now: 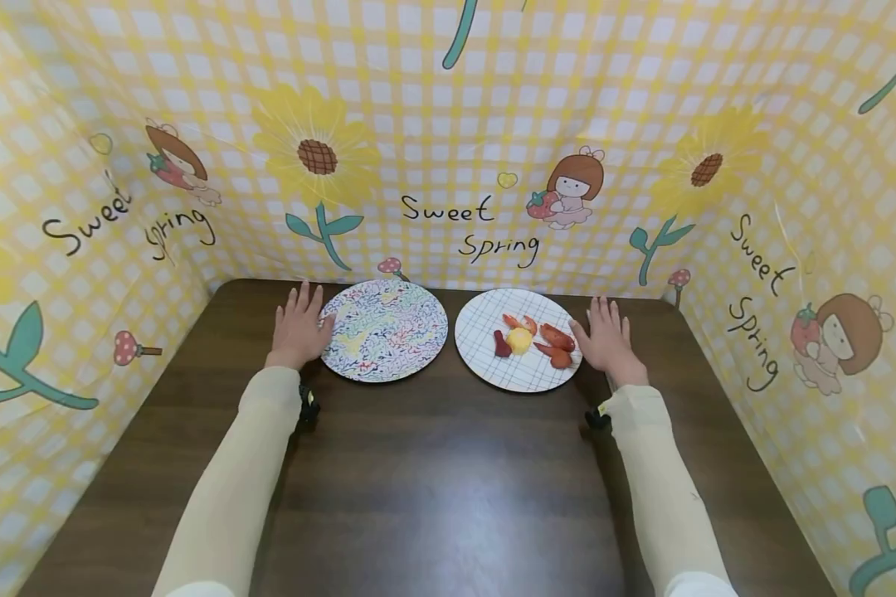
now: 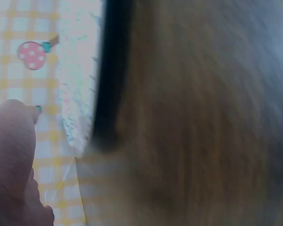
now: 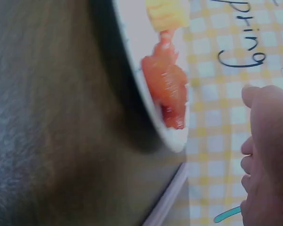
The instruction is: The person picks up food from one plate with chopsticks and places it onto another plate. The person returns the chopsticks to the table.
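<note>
In the head view my left hand lies with fingers extended beside a round plate covered in multicoloured squiggles, its thumb at the plate's left rim. My right hand is likewise spread, thumb at the right rim of a white plate with a dark grid pattern. On that plate are a yellow rounded piece of food, a dark red piece and several glossy orange-red pieces. The right wrist view shows the orange-red food close up. Neither hand holds anything.
A thin pale stick-like thing lies by the right plate, mostly hidden under my right hand in the head view. The dark wooden table ends behind the plates at a yellow checked cloth, which also hangs at both sides.
</note>
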`<state>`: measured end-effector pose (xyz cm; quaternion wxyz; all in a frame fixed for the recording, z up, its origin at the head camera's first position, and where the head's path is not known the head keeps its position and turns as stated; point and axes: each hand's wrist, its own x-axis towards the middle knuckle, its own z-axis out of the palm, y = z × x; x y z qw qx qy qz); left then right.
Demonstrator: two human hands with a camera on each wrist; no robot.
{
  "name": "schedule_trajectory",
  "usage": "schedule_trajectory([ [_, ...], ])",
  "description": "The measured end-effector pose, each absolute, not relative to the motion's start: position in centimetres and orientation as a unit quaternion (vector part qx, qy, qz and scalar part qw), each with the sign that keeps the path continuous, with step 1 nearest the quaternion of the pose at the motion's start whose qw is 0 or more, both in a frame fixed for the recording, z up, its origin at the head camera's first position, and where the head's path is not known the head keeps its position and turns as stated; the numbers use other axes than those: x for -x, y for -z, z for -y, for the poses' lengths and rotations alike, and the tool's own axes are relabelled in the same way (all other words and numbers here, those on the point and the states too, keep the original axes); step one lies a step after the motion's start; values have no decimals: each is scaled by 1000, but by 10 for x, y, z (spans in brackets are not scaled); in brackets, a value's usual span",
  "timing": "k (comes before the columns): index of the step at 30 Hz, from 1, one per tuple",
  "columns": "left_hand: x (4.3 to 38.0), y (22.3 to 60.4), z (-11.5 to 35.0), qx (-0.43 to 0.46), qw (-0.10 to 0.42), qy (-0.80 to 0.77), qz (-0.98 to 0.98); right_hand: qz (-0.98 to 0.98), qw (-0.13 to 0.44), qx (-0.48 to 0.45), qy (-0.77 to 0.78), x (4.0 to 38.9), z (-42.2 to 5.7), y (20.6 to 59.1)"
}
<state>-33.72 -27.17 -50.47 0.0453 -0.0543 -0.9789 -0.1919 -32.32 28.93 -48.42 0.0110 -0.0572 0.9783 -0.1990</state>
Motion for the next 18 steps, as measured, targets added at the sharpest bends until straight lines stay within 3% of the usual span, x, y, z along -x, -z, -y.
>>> schedule_trajectory([
  [8,325,496,272,41,5,317,947,-977,-34,63,202,315,-303,473],
  [15,306,489,273,-35,61,350,934,-991,18,-9,135,310,-319,481],
  [18,302,489,273,-82,45,364,927,-988,51,-30,144,310,-321,487],
])
